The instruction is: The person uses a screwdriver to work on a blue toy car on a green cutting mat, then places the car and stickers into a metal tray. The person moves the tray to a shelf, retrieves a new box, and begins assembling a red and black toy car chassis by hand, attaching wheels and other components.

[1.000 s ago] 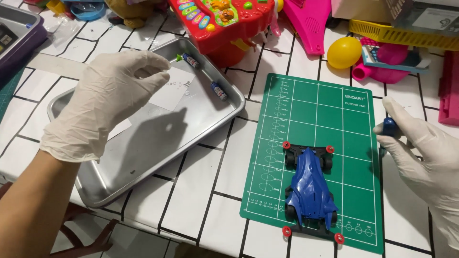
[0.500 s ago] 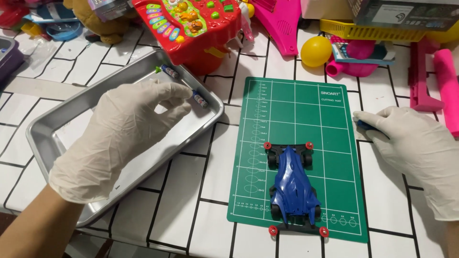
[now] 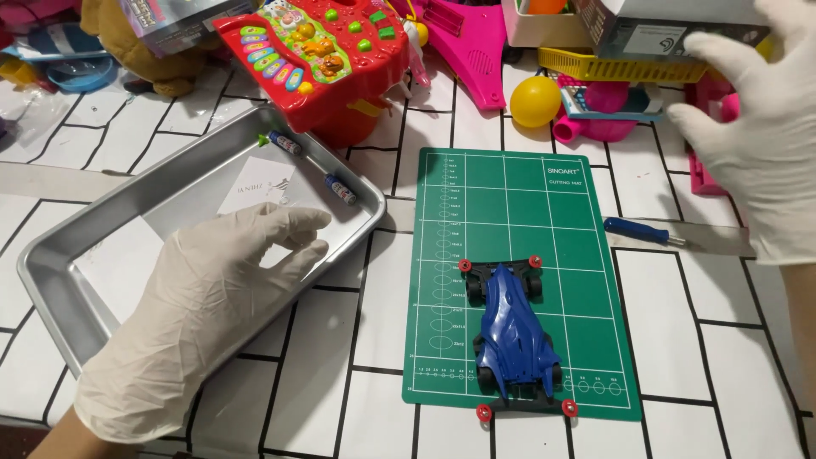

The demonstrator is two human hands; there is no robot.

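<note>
Lying lengthwise on the green cutting mat point(image 3: 544, 204), the blue toy race car point(image 3: 513, 340) has its long axis running from the far edge of the bench point(image 3: 340, 399) toward the near edge; I cannot tell which end is its nose. The car sits in the near half of the mat, close to the mat's near edge. Its body is glossy blue and tapered, set on a black chassis with small red rollers at its four corners.

From the head view, the left hand point(image 3: 208, 314), in a white glove, hovers palm-down over the near right corner of the metal tray point(image 3: 59, 255), fingers loosely spread and gripping nothing. Whether it touches the tray rim is unclear. Two small batteries point(image 3: 340, 189) lie in the tray's far part, beside a white slip of paper.

The right hand point(image 3: 756, 127), also gloved, is raised over the far right part of the bench with fingers splayed wide, holding nothing. A blue-handled screwdriver point(image 3: 642, 229) lies on the bench just beside the mat's right edge, apart from that hand. Red, pink and yellow toys crowd the far edge.
</note>
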